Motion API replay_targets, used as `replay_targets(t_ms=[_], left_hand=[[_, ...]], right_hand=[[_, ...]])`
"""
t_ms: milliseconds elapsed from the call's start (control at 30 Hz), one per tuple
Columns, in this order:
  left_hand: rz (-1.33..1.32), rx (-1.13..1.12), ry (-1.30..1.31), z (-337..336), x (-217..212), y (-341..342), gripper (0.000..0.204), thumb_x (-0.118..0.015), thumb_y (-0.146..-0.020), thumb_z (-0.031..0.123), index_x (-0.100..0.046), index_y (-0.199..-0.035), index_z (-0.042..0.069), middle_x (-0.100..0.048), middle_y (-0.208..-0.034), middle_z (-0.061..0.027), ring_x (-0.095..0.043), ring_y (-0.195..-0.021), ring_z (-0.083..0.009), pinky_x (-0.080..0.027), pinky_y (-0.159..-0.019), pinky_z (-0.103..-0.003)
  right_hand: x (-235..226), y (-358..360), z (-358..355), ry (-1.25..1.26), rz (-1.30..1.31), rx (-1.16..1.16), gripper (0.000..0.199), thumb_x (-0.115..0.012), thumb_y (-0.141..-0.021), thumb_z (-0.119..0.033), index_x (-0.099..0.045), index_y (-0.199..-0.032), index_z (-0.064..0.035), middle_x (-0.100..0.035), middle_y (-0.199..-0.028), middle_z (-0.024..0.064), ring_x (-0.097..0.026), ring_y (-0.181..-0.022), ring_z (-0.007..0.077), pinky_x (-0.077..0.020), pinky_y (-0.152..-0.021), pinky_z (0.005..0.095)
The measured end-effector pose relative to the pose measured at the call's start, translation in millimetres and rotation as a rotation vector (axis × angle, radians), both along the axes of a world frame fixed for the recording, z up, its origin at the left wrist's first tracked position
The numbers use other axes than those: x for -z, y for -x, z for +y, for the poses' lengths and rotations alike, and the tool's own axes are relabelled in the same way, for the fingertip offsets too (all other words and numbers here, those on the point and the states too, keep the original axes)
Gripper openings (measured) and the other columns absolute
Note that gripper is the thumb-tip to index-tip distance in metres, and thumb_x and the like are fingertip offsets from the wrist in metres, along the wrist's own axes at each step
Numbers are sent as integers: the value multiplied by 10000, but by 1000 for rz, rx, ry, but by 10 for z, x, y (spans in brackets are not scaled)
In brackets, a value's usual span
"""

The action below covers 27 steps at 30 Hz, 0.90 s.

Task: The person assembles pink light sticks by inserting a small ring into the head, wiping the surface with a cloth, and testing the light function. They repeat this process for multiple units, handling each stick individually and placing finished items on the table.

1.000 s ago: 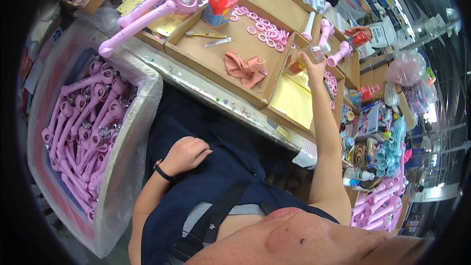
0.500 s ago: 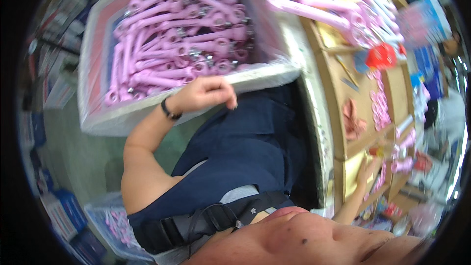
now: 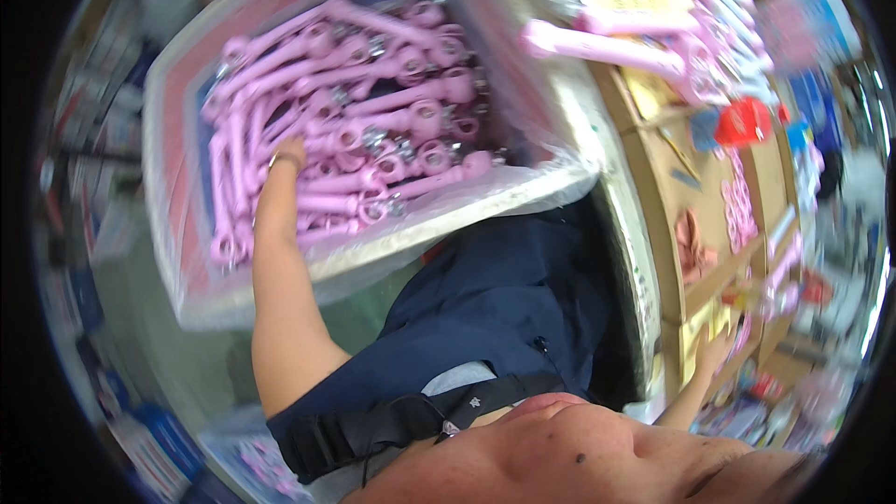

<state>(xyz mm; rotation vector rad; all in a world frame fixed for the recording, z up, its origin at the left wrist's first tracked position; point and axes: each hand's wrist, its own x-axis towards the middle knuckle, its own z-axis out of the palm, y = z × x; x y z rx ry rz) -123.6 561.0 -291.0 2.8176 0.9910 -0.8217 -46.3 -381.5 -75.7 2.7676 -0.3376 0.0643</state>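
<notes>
Pink plastic handles [image 3: 385, 123] heaped in film-lined bin [image 3: 485, 205]; left hand [image 3: 290, 151] just dropped from bin's near rim in among them, so stock's reachable, grip hidden; right hand [image 3: 715, 350] at cardboard tray [image 3: 672, 341] right of bin, hold unclear.

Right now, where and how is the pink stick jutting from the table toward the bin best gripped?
Probably grip the pink stick by its free end, from the bin side: that slim end juts toward the bin, while the other lies among crowded pink pieces.
</notes>
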Motion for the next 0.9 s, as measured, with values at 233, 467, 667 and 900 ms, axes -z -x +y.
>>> replay_targets(t_ms=[233, 467, 667, 900], left_hand=[[-252, 30, -144, -347, 478, -236, 579, -703, -688, 235, -502, -1231, 243, -531, -1178, -191, -538, -1063, -371, -460, -875, -456], [-532, 71, 101, -360, -53, -342, 471, -677, -673, 211, -541, -1100, 67, -595, -1046, -237, -550, -1021, -399, -404, -868, -533], [-1039, 145, 385, -701, -1533, -760, 522, -695, -791, 219, -487, -1192, -43, -592, -1051, -233, -586, -965, -293, -429, -861, -346], [-1175, -36, 1403, -1698, -3230, -323, 478, -561, -912, 374, -454, -1190, 0, -544, -829, -46, -532, -675, -91, -441, -570, -226]], right_hand=[[-434, 567, 766, -252, -471, -10, 186, -592, -863, -136, -631, -1005, -23, -584, -1142, 165, -529, -1105, 331, -398, -972, 390], [-696, -91, 1702, -479, -506, -472, 138, -635, -809, -55, -647, -945, -42, -625, -1008, 127, -599, -937, 293, -478, -812, 365], [-374, -1037, 2037, -525, -403, -621, 223, -655, -781, -233, -658, -917, -57, -639, -923, 136, -608, -878, 314, -489, -760, 396], [-474, -1583, 1858, -1017, -332, -501, 239, -564, -848, -230, -595, -906, -1, -618, -708, 140, -623, -676, 260, -493, -623, 358]])
